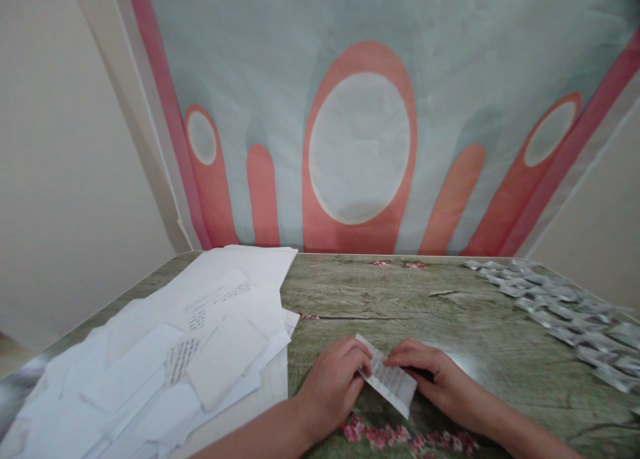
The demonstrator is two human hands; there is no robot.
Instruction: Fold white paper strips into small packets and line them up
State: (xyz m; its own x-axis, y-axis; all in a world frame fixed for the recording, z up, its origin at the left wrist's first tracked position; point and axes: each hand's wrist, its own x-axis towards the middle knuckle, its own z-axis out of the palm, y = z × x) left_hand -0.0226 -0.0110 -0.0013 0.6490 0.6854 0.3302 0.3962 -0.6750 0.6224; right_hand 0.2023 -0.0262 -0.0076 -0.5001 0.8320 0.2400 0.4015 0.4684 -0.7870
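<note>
Printed slip (393, 384): thin paper, creased into a narrow rectangle, held at the near middle of the wood-grained table (360, 289).
Left hand (336, 382): curled; the slip is pinched between thumb and fingers.
Right hand (434, 369): bent; the slip's edge is grasped at the fingertips.
Loose sheets (150, 355): smooth, flat, overlapped across the table's left side.
Folded pieces (593, 355): crimped, laid in rows on the table's right side.

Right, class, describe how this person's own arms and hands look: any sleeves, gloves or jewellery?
The left hand and right hand are bare, without gloves; no ring, watch or bracelet can be made out. No sleeves show on the visible forearms.
</note>
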